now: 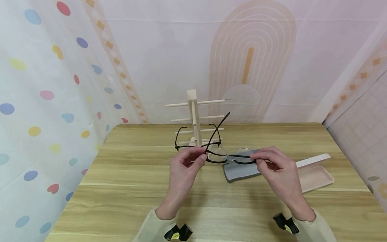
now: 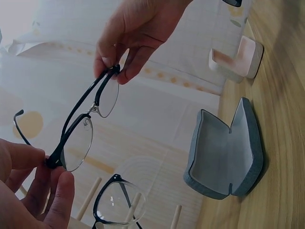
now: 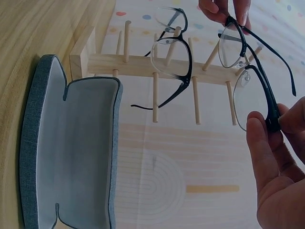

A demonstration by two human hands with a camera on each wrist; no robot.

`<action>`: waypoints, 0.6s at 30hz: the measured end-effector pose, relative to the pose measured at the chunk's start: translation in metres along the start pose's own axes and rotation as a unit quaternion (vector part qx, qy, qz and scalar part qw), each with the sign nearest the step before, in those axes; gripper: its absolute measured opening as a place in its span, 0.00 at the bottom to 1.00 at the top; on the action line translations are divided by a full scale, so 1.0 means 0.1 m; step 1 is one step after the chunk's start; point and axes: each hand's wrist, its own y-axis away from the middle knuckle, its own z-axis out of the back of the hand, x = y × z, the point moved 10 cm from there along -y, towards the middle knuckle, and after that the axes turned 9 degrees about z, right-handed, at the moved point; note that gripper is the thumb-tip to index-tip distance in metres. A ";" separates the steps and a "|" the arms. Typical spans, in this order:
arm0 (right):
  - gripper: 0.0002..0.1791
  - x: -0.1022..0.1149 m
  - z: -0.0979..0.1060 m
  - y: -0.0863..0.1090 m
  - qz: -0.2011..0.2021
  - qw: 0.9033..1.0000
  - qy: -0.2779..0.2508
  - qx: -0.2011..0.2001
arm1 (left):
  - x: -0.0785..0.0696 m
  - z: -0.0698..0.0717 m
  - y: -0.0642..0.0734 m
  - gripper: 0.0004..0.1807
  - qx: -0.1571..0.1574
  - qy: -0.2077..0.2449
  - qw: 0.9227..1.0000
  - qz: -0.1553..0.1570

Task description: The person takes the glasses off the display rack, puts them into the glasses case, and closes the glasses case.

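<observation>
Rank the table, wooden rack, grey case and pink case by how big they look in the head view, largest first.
1. Table
2. Wooden rack
3. Grey case and pink case, unranked: their visible parts look alike, and the right hand partly blocks both.

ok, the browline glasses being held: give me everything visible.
The browline glasses have black, plastic-looking upper rims, thin pale lower edges, clear lenses, nose pads and a silvery bridge. The temple hinged at the right grip lies folded along the frame; the one at the left grip sticks out. Each grip pinches a hinge end, holding them in the air above the table, black rims uppermost, in front of the wooden stand.
</observation>
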 end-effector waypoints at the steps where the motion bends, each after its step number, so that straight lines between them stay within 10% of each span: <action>1: 0.19 0.00 0.00 0.00 0.001 1.000 0.001 0.000 | 0.00 0.00 0.00 0.08 0.000 -0.002 1.000 -0.001; 18: 0.19 -0.01 0.00 0.01 -0.005 1.000 0.003 0.008 | 0.01 -0.03 -0.01 0.09 0.011 -0.007 1.000 -0.005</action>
